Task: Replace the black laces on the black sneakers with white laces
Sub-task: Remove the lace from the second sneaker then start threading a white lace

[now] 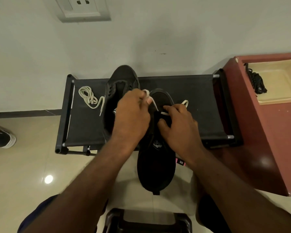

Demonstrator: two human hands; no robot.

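While your left grip (133, 118) pinches the white lace (154, 103) and your right grip (178, 126) holds the near sneaker (155, 174), the black laces (257, 82) are out; lacing looks barely started, and the far sneaker (123, 76) is bare.

two sneakers (155, 148) on rack (200, 98), lace (88, 97) left

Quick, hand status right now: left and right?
Left hand: closed, pinching the white lace.
Right hand: closed, gripping the near sneaker at its tongue.

Much of the far sneaker (123, 76) lies hidden under the left hand (131, 118).
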